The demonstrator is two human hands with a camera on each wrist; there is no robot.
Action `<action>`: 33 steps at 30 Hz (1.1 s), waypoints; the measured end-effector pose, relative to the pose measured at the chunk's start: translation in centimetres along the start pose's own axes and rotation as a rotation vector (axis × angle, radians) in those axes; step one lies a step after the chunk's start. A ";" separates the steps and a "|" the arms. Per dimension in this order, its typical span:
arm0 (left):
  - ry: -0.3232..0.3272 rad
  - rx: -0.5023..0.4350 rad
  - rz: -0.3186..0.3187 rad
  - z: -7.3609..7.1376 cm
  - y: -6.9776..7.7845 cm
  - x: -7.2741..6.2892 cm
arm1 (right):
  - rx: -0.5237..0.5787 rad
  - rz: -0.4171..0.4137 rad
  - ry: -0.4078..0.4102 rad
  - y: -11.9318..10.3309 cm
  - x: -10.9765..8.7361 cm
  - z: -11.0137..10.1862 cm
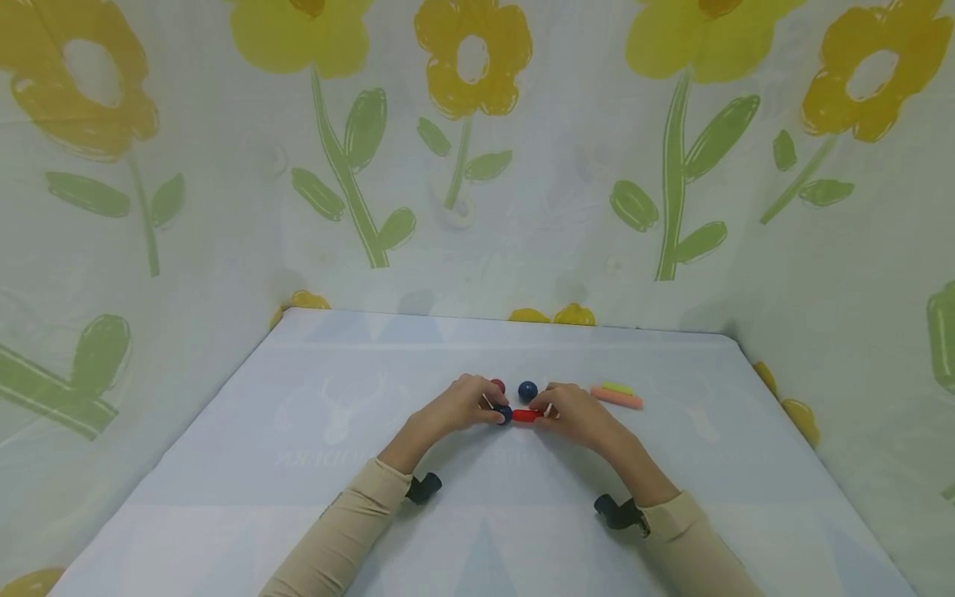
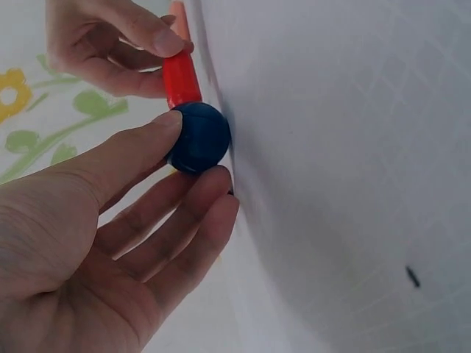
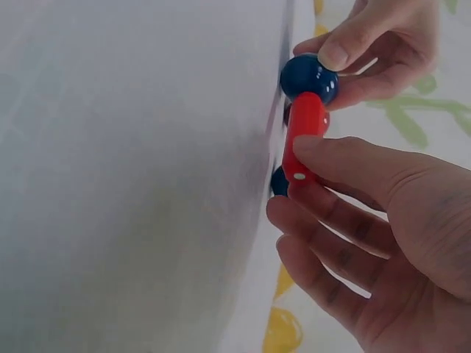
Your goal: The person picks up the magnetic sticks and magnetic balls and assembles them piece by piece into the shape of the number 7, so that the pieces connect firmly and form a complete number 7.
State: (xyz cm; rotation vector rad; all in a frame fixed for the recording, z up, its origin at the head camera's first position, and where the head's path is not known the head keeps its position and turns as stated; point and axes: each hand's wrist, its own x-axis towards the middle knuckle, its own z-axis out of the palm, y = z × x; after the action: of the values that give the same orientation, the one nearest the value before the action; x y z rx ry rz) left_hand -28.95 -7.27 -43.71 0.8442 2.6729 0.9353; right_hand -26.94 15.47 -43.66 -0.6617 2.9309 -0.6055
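My left hand pinches a glossy dark blue ball between thumb and fingers. Between the thumb and fingers of my right hand is a short red rod with a small pale spot on its near end. The rod's other end meets the blue ball in both wrist views. Just beyond the hands, a second dark blue ball lies on the table, and a red ball shows partly behind my left fingers.
An orange-pink rod and a yellow-green rod lie side by side right of my right hand. The white table ends at a flower-printed curtain. Black wrist devices sit at both cuffs.
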 end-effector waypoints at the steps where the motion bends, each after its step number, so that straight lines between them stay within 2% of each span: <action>1: 0.000 -0.003 -0.003 0.0 0.0 0.0 | 0.006 0.012 -0.007 0.1 0.0 0.0; 8: 0.000 -0.016 -0.022 0.0 0.0 -0.2 | 0.001 0.081 -0.023 0.9 0.0 -0.3; 13: 0.004 -0.005 0.000 0.0 0.0 -0.1 | -0.024 0.102 -0.024 1.3 0.0 -0.6; 21: 0.002 0.000 0.020 -0.1 0.0 0.0 | -0.032 0.066 -0.016 1.9 0.3 -0.6; 33: -0.005 0.012 0.005 0.0 -0.2 0.1 | -0.017 0.096 0.002 2.4 1.3 -0.2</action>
State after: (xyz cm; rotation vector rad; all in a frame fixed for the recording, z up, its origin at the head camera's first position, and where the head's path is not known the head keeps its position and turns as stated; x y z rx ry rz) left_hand -29.12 -7.34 -43.84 0.8555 2.6759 0.9186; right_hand -29.14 17.01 -44.38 -0.5192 2.9523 -0.5730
